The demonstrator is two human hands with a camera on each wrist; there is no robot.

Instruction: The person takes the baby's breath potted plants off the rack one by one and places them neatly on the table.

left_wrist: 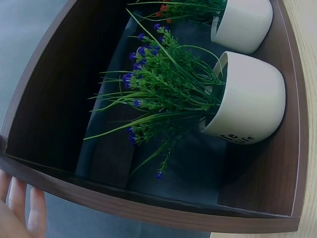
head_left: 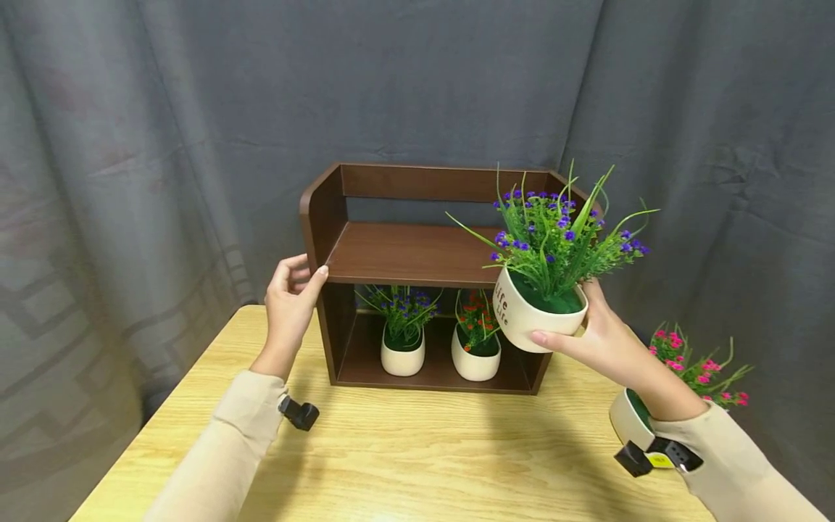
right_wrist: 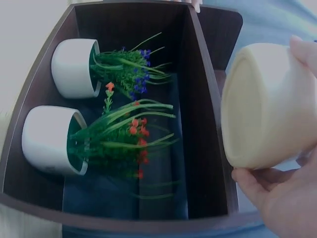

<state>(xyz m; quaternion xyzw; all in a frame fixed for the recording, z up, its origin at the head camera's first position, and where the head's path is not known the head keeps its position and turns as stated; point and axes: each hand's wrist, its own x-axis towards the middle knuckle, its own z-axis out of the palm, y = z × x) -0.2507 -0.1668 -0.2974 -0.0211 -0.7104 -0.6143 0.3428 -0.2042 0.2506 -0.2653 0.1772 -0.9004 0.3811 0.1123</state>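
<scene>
My right hand (head_left: 603, 333) grips a white pot of purple flowers (head_left: 538, 312), lettered "Life", with its thumb low on the near side. It holds the pot in the air, tilted, in front of the right end of the upper board of a brown two-tier shelf (head_left: 417, 254). The right wrist view shows the pot's underside (right_wrist: 242, 111) beside that board. My left hand (head_left: 290, 301) holds the shelf's left side panel, thumb at the front edge and fingers (left_wrist: 37, 210) on the outer side. On the lower tier stand a purple-flowered pot (head_left: 402, 355) and a red-flowered pot (head_left: 476, 359).
A pot of pink flowers (head_left: 629, 420) stands on the wooden table (head_left: 404, 449) at the right, partly behind my right forearm. Grey curtains (head_left: 450, 87) hang close behind the shelf. Both wrists carry small black cameras (head_left: 300, 415).
</scene>
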